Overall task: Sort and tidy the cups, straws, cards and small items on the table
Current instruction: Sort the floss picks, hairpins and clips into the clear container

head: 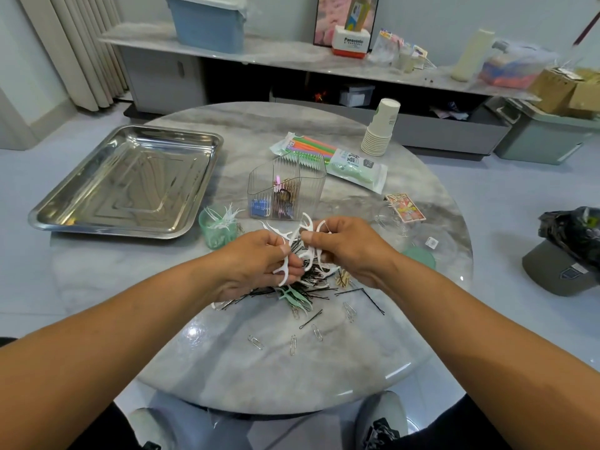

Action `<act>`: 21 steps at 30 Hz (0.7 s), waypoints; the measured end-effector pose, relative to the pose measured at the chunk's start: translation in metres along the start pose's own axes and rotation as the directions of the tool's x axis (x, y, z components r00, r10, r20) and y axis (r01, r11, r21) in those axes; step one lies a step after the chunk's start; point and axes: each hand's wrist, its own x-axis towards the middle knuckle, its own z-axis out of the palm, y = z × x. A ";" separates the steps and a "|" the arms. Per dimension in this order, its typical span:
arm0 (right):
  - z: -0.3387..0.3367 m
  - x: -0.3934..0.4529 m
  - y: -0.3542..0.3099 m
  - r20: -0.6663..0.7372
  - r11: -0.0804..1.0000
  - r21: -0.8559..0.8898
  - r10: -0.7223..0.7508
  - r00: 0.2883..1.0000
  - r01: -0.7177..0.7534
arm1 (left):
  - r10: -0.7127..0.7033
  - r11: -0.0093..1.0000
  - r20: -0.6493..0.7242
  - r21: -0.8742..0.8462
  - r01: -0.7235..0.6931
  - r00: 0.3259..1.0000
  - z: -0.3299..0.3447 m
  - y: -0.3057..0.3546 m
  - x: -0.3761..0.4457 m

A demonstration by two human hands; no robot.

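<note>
Head view: we are pinching white floss picks (300, 237) in left hand (259, 258) and right hand (344, 246), separating them from hairpins (311, 287) below

Single head-worn wide-angle view, looking forward and down, close over round table (292, 368) near edge.

Setting: we read this as a home living room. Evidence: round marble-look table (227, 368) on a pale tiled floor (519, 206); along the far wall a long low media-style cabinet (292, 58) with open shelves beneath; pleated curtain (81, 50) far left. On the cabinet top we note a blue lidded storage box (209, 22), a framed picture (331, 17) and household clutter. Cardboard boxes (565, 87) far right.
</note>
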 end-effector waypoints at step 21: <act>0.040 -0.003 -0.012 -0.028 0.985 0.035 0.169 0.985 -0.168 | -0.077 0.995 0.224 -0.048 0.090 0.972 -0.010 0.003 -0.008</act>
